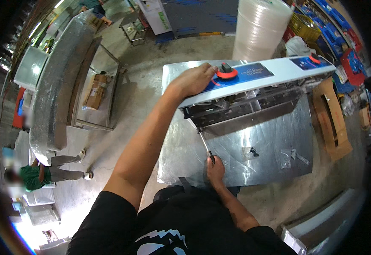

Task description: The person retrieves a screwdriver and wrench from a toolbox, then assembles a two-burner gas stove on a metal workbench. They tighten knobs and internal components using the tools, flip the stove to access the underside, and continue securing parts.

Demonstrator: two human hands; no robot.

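Note:
A metal appliance with a white-and-blue control panel (259,75) rests on a sheet-metal tabletop (236,170). Two red-and-black knobs, a near-left one (227,72) and one at the right end (315,58), stick up from the panel. My left hand (194,80) grips the panel's left end, fingers over its top beside the left knob. In my right hand (215,171) is a screwdriver (205,142), its handle wrapped by my fingers. The shaft points up to the appliance's lower left corner, where the tip meets a dark spot; any screw there is too small to see.
Small black parts (254,151) and a clear bag with a metal piece (296,157) lie on the tabletop. A bubble-wrap roll (262,29) stands behind, cardboard (332,121) at right. Left are a metal-framed table (94,123) and a person in green (32,176).

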